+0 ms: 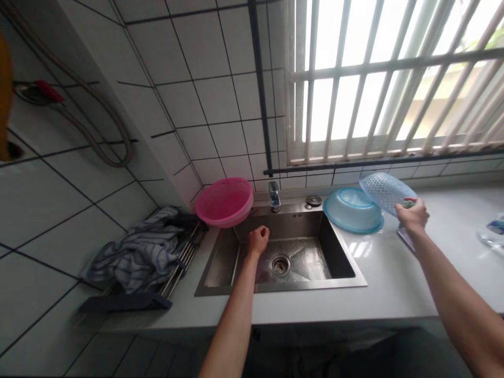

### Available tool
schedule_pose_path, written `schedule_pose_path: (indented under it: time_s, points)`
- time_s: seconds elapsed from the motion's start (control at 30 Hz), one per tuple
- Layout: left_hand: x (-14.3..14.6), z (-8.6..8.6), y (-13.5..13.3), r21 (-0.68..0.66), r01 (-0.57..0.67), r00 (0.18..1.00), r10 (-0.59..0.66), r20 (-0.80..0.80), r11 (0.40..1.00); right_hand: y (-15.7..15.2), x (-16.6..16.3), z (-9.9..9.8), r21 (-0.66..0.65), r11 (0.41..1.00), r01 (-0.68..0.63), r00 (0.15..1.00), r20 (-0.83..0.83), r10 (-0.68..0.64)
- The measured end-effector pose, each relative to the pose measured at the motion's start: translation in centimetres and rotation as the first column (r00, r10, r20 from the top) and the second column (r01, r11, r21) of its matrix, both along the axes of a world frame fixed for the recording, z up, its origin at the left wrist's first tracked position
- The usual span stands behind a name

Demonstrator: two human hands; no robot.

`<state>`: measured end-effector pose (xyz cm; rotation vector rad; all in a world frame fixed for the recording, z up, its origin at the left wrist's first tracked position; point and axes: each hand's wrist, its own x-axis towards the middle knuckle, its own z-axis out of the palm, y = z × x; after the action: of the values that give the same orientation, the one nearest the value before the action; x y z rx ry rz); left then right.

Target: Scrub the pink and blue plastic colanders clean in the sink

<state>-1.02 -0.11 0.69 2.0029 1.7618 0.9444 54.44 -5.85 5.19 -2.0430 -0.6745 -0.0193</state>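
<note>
My left hand is above the steel sink, its fingers curled in a loose fist with nothing showing in them. Behind it is the chrome faucet. On the right, my right hand grips the edge of a light blue perforated plastic colander, which it holds tilted above the counter. A small greenish thing shows at its fingers, too small to name. Just left of the colander, a blue plastic basin rests upside down beside the sink.
A pink plastic basin sits at the sink's back left corner. Striped cloth lies on a metal rack at the left. A drain cover is behind the sink. A barred window is above the counter.
</note>
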Motion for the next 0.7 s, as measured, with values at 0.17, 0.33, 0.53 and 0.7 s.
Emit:
schedule_pose_path:
  time_s: [0.17,0.33,0.53,0.7]
  points:
    - [0.0,-0.2,0.3,0.015,0.013,0.999,-0.014,0.031,1.000,-0.2,1.3,-0.3,-0.036,0.996,-0.086,0.993,0.077,0.088]
    - [0.1,-0.1,0.3,0.014,0.010,1.000,-0.010,0.015,1.000,-0.6,-0.1,-1.2,-0.139,0.981,-0.135,0.957,0.238,0.166]
    - [0.2,0.0,0.1,0.016,0.013,1.000,-0.013,0.011,1.000,-0.5,-1.3,-2.4,-0.246,0.963,-0.113,0.881,0.423,0.212]
    - [0.1,0.0,0.0,0.007,-0.001,1.000,0.001,-0.007,1.000,0.4,-0.8,-1.7,-0.279,0.957,-0.076,0.876,0.440,0.198]
